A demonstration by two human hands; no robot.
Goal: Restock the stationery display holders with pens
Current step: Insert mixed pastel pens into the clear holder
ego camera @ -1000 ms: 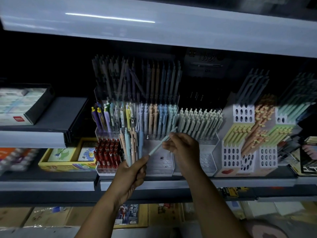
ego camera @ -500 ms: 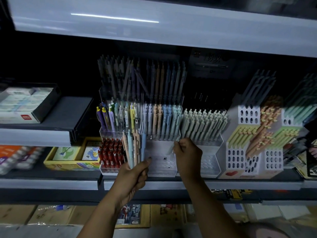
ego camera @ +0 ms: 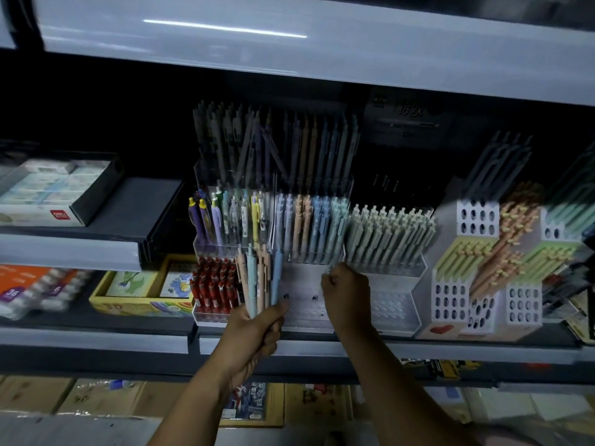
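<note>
Your left hand [ego camera: 252, 329] is closed round the lower ends of a bundle of pens [ego camera: 257, 278], tops up and barrels upright, likely so the other hand can draw one out at a time without the rest slipping. Your right hand [ego camera: 347, 292] has its fingers curled tight at the foot of the pastel row [ego camera: 312, 226] just above it. Blur hides whether a pen is pinched there, so I cannot tell if it grips one or holds nothing. Between your two hands lies the clear holder [ego camera: 302, 317], its front tier showing bare holes. That is probably why you carry the bundle so close beside it: a short trip from stock to slot. Just left of your left hand stand the red pens [ego camera: 211, 288], packed tight. Right of your right hand the green pens [ego camera: 386, 233] lean in their own tier above another bare tier [ego camera: 394, 309]. Farther right are white holders [ego camera: 450, 300] with pens sloped outward, seemingly for display. The shelf edge [ego camera: 418, 349] runs under both wrists.
</note>
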